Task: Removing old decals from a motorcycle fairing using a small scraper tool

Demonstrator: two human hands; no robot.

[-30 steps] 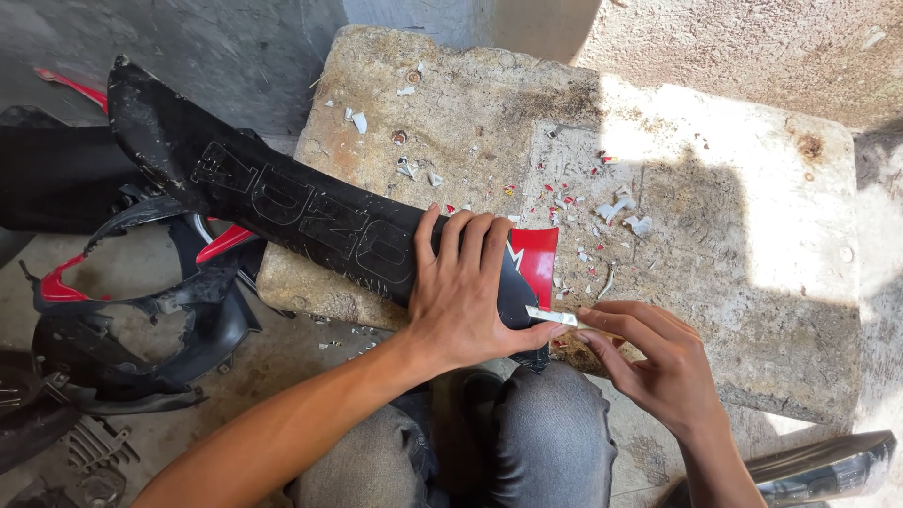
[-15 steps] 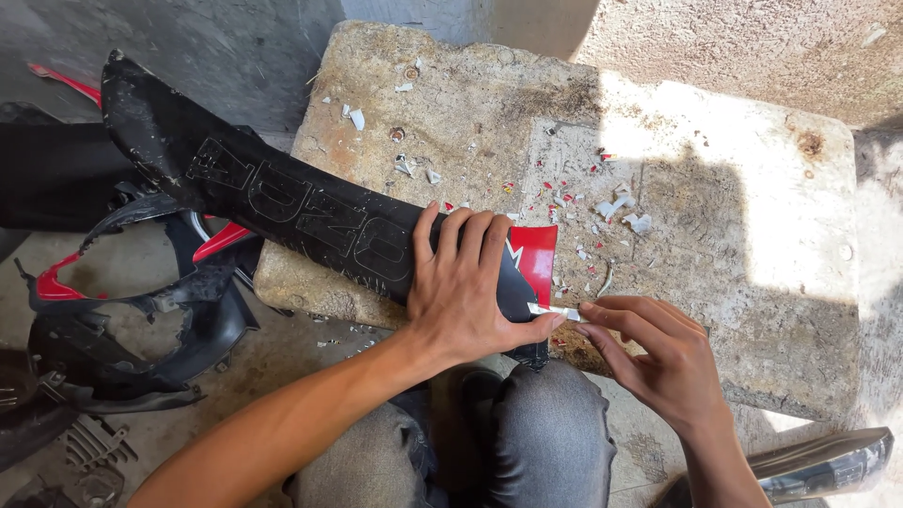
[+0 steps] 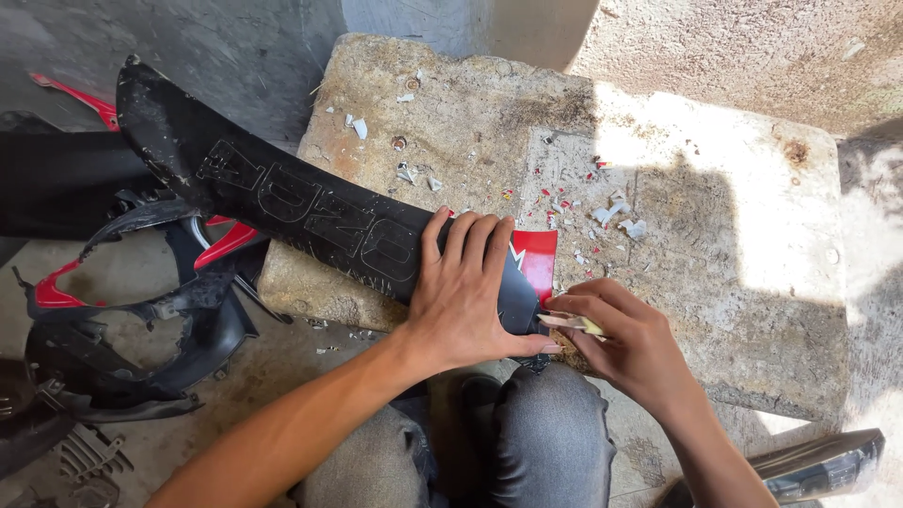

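A long black plastic panel (image 3: 282, 202) with raised lettering lies slanted across a rough stone slab (image 3: 677, 282). Its near end carries a red sticker (image 3: 536, 259). My left hand (image 3: 466, 292) presses flat on the panel's near end, fingers spread. My right hand (image 3: 625, 343) pinches a small pale blade (image 3: 569, 323) whose tip touches the panel edge just below the red sticker. My knees in grey trousers (image 3: 546, 442) are under both hands.
Small red and white sticker scraps (image 3: 602, 207) litter the slab. Black and red broken plastic fairing parts (image 3: 122, 329) are piled on the ground at the left. A dark shiny object (image 3: 818, 466) lies at bottom right. A concrete wall runs along the top.
The right hand has shifted slightly, keeping the blade at the sticker's lower edge. The left hand stays pressed on the panel.
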